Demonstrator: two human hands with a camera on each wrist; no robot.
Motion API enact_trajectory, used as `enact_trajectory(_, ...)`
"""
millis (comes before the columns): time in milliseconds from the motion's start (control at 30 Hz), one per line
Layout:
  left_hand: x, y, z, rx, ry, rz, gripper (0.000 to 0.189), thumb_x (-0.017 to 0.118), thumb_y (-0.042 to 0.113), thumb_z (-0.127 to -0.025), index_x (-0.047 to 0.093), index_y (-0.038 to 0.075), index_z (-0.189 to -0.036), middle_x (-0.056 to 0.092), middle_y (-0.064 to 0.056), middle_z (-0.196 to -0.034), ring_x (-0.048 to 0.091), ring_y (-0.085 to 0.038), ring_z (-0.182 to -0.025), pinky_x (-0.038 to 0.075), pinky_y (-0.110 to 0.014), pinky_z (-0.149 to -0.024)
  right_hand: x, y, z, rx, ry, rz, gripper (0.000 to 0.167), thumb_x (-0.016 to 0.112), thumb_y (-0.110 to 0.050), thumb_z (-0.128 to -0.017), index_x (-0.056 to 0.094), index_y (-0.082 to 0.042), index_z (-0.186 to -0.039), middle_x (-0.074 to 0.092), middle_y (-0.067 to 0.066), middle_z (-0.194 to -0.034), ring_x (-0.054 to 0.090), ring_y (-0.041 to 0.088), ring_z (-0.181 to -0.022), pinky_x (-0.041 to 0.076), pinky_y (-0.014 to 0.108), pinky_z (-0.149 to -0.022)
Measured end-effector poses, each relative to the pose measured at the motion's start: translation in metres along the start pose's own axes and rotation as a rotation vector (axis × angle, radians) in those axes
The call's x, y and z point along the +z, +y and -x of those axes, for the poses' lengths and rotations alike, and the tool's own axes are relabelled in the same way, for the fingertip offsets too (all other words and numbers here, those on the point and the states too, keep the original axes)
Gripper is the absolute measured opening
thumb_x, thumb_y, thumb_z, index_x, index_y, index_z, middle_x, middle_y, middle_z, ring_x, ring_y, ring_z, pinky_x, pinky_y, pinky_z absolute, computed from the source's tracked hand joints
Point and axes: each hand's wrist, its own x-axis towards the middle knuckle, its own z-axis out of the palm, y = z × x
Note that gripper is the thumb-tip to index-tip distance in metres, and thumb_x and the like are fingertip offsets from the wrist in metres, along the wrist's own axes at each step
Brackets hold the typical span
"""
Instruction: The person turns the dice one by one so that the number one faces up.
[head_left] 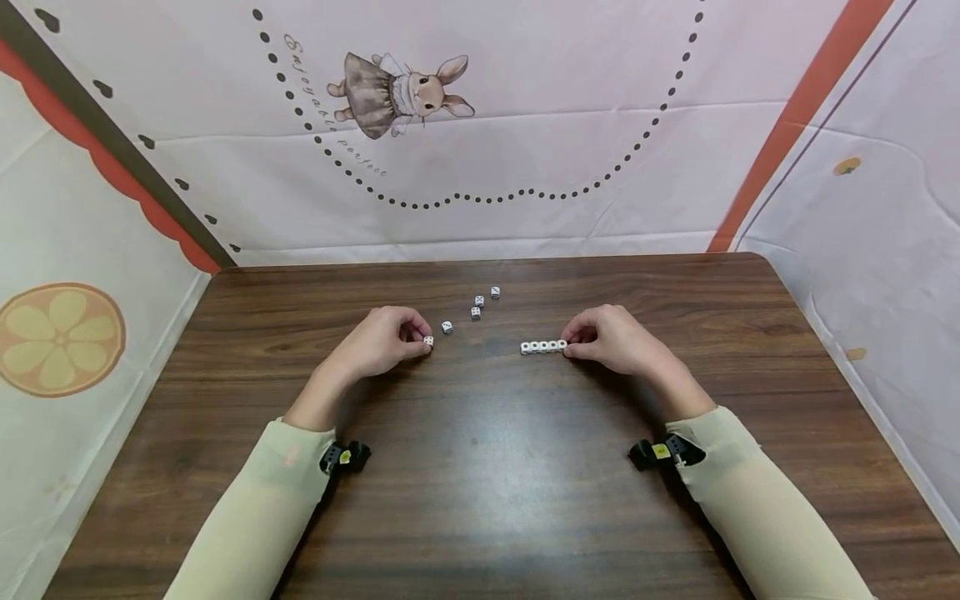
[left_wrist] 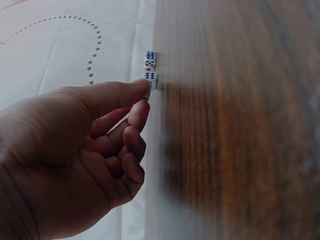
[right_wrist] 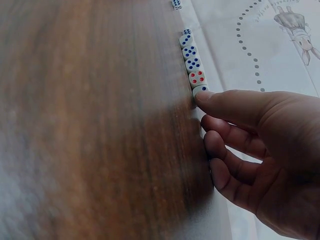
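In the head view my left hand (head_left: 386, 340) pinches a small white die (head_left: 428, 341) between thumb and forefinger, at the left of the scattered dice. The left wrist view shows that die mostly covered by the thumb. Across from it, several white dice stand in a straight touching row (head_left: 543, 347). My right hand (head_left: 615, 337) pinches the die at the right end of this row (right_wrist: 200, 89), thumb on its near side. Blue and red pips show on the row's near faces in the right wrist view.
Between the hands and farther back lie several loose dice, among them a nearer die (head_left: 447, 327) and the farthest die (head_left: 495, 292). The brown wooden table (head_left: 480, 500) ends at a printed cloth (head_left: 525, 150) behind. Black straps with small devices (head_left: 347, 456) sit at both wrists.
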Motion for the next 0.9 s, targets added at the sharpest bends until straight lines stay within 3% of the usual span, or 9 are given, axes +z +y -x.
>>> enact_trajectory(500,0.0005,0.0013,0.0014,0.002,-0.053,-0.012,0.01,0.082,0.013,-0.094,0.073,0.01,-0.099,0.069,0.001,-0.085,0.062,-0.015,-0.08,0.049,-0.035,-0.075,0.0008,0.0001,0.0013,0.004,-0.005,-0.012,0.008,0.085,-0.013,-0.092,0.081,-0.011,-0.098,0.074,-0.006,-0.085,0.064,0.013,-0.077,0.051,0.036,-0.073)
enact_trajectory(900,0.0015,0.0036,0.0009,0.034,-0.041,-0.039,0.016,0.084,0.01,-0.09,0.073,0.008,-0.102,0.069,-0.001,-0.09,0.063,-0.017,-0.085,0.05,-0.037,-0.082,0.0012,0.0004,0.0003,0.002,-0.004,-0.015,0.007,0.085,-0.013,-0.092,0.081,-0.012,-0.097,0.073,-0.007,-0.083,0.061,0.013,-0.074,0.049,0.035,-0.07)
